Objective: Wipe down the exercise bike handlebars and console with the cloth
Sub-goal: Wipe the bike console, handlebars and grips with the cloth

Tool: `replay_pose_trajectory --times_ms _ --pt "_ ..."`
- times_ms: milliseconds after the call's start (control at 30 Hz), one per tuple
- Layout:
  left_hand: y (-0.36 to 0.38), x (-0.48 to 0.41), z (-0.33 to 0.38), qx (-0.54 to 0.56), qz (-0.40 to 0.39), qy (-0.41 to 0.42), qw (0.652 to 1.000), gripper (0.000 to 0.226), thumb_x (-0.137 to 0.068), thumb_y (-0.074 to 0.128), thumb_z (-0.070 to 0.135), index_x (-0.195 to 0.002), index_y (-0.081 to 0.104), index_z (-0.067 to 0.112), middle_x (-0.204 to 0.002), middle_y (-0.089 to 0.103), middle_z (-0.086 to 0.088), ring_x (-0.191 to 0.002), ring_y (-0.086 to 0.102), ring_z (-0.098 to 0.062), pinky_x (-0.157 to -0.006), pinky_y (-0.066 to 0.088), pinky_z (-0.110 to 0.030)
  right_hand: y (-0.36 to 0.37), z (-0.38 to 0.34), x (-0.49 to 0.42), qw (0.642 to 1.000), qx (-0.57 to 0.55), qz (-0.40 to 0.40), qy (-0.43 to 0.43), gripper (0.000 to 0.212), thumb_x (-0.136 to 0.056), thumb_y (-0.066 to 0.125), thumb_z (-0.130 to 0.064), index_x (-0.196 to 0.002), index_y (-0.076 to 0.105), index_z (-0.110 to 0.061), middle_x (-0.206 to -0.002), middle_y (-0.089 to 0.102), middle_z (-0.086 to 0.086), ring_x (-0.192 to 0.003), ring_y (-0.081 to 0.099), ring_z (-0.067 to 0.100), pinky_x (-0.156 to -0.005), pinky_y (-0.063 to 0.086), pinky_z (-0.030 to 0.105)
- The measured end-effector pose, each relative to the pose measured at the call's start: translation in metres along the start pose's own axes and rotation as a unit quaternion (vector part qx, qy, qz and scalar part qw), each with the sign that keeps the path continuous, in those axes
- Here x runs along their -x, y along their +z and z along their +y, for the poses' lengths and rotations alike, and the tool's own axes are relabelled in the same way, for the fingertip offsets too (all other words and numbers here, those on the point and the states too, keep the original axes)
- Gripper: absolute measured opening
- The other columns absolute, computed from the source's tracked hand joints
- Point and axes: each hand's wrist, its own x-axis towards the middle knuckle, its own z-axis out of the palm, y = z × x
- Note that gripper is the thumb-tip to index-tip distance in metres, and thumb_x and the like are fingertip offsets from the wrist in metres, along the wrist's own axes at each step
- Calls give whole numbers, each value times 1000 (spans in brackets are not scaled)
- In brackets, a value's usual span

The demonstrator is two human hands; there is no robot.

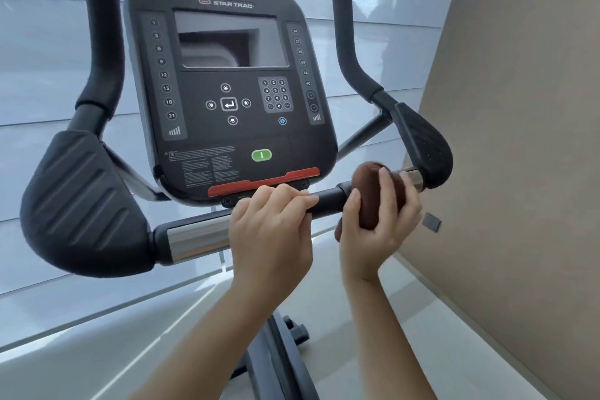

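Observation:
The exercise bike's black console (227, 88) fills the upper middle, with a grey screen, keypad and green button. Its handlebar (194, 237) runs across below, chrome and black, ending in padded elbow rests at left (78, 204) and right (422, 146), with upright grips behind. My left hand (271, 227) is wrapped around the bar just under the console. My right hand (376, 221) grips a brown cloth (373, 195) that is bunched around the bar's right section, next to the right chrome ring.
A beige wall (519, 172) stands close on the right, carrying a small grey plate (431, 222). Frosted window panels (65, 75) lie behind the bike. The bike's dark frame (279, 351) drops to a pale floor below my arms.

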Motion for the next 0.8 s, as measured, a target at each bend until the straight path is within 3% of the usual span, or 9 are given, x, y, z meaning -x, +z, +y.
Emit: replay_pose_trajectory --times_ms 167,267,433,533,633,800 --pt "-36 21 -4 95 -2 -23 995 30 -76 56 8 -105 65 12 -109 67 0 -107 55 -20 -92 30 -25 -10 -63 22 991 34 -122 -41 34 -84 63 -31 -111 65 -13 -115 60 18 -102 55 28 -89 47 35" --pt "-66 37 -24 86 20 -11 996 31 -73 57 0 -100 67 12 -112 66 -2 -115 53 -24 -95 29 -30 -16 -98 22 982 34 -184 -12 36 -83 58 -34 -114 64 -17 -116 60 13 -103 54 27 -91 41 30" --pt "-101 56 -58 64 14 30 997 25 -74 58 -2 -95 69 5 -110 67 -10 -115 55 -30 -93 37 -38 -22 -151 40 962 36 -270 -35 39 -77 67 -27 -116 63 -20 -118 57 12 -105 52 30 -91 46 38" --pt "-117 74 -78 73 4 36 997 29 -71 66 -8 -98 68 4 -111 66 -12 -114 56 -33 -93 40 -41 -26 -179 53 960 35 -277 -33 39 -77 67 -26 -115 64 -18 -116 57 14 -106 53 31 -92 47 40" --pt "-131 95 -100 84 -5 41 996 32 -70 67 -9 -98 67 4 -110 66 -13 -112 56 -34 -93 38 -39 -37 -197 61 966 48 -253 -37 39 -77 68 -22 -115 63 -16 -113 58 14 -104 55 28 -89 50 36" --pt "-147 127 -110 110 -40 45 992 31 -68 69 -10 -96 68 2 -105 67 -17 -106 59 -37 -88 44 -47 -81 -222 80 967 111 -227 -37 40 -76 68 -21 -116 63 -17 -112 58 13 -98 56 26 -83 50 28"
